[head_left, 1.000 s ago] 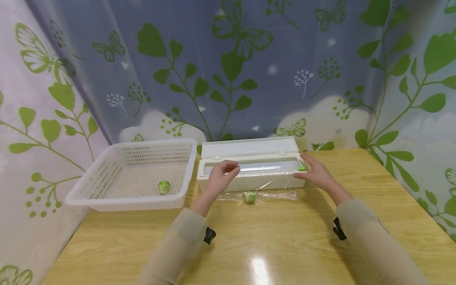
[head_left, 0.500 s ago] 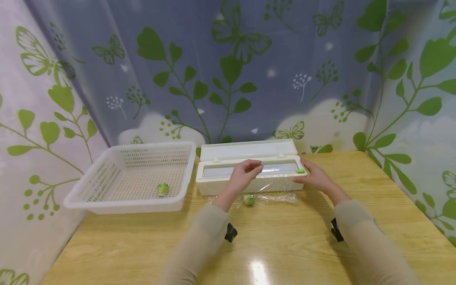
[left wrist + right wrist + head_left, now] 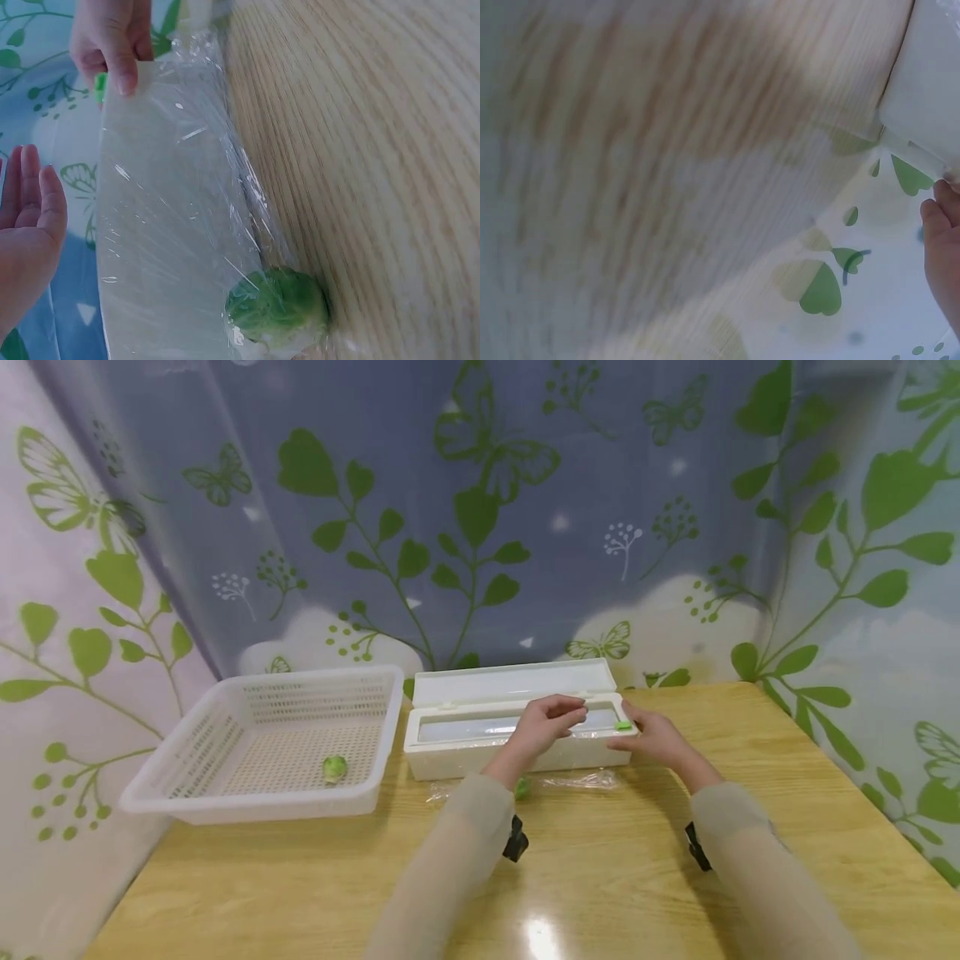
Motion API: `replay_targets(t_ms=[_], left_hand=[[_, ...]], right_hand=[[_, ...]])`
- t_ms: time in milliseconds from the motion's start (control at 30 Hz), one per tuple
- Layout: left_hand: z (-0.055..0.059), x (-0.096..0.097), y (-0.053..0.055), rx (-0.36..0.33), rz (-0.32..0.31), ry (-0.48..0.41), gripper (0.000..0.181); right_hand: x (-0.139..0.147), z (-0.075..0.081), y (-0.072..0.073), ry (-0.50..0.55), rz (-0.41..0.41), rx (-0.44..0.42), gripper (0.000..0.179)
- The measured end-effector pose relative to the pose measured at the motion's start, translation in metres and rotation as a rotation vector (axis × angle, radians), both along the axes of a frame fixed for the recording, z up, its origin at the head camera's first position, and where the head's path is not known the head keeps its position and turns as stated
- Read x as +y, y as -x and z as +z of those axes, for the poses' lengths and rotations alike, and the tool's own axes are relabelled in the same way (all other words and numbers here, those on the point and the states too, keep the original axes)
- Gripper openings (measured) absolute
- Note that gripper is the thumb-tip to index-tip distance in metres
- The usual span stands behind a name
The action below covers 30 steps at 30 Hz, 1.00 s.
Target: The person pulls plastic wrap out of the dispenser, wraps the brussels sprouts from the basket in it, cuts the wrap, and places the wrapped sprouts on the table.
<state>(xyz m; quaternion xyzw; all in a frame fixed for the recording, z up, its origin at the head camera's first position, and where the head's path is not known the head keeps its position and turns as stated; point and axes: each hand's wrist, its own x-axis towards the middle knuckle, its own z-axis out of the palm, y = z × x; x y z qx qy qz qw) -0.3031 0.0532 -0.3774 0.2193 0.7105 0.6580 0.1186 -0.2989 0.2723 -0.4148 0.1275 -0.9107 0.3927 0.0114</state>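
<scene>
A white cling film dispenser [image 3: 442, 766] stands on the table, its lid [image 3: 517, 683] raised and a green slide cutter [image 3: 622, 726] at its right end. Clear cling film [image 3: 180, 150] hangs down its front and lies over a Brussels sprout [image 3: 277, 304] on the tabletop. In the head view my left forearm mostly covers this sprout. My left hand [image 3: 546, 727] hovers above the dispenser's opening, fingers loosely bent with nothing seen in them. My right hand [image 3: 660, 742] grips the dispenser's right end near the cutter, thumb on the front; the right wrist view shows only some fingers [image 3: 943, 210].
A white perforated basket [image 3: 262, 804] stands left of the dispenser, with another Brussels sprout [image 3: 334, 768] inside. Behind the wooden table [image 3: 615, 893] hangs a leaf-patterned curtain [image 3: 337, 610], close to the dispenser's back.
My left hand has moved right along the dispenser, towards the cutter end. My right hand keeps its place on the dispenser. The head view has shifted slightly.
</scene>
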Motion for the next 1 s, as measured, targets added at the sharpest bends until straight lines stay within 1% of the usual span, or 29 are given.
replay_targets(t_ms=[133,267,367,467,533,733,833,1000], left_hand=[[-0.001,0.006,0.006,0.034,-0.032,0.031,0.036],[-0.002,0.013,0.01,0.036,-0.068,0.006,0.04],[-0.004,0.02,0.012,0.047,-0.075,0.01,0.042],[-0.006,0.028,0.014,0.087,-0.073,0.042,0.041],[-0.008,0.034,0.015,0.118,-0.066,0.069,0.04],[-0.014,0.049,0.015,0.202,-0.038,0.186,0.034],[-0.017,0.054,0.014,0.245,-0.005,0.235,0.03],[-0.019,0.061,0.016,0.298,0.041,0.295,0.024]], right_hand=[[0.001,0.002,0.0,-0.033,0.005,0.004,0.087],[0.002,0.003,0.001,-0.076,0.001,0.014,0.088],[0.003,0.003,0.001,-0.084,-0.001,0.014,0.088],[0.003,0.002,0.002,-0.082,0.0,0.031,0.086],[0.003,0.001,0.002,-0.077,0.002,0.044,0.085],[0.005,-0.004,0.001,-0.013,0.012,0.038,0.083],[0.005,-0.005,-0.001,0.026,0.006,0.041,0.081],[0.002,-0.007,-0.002,0.085,-0.028,0.029,0.081]])
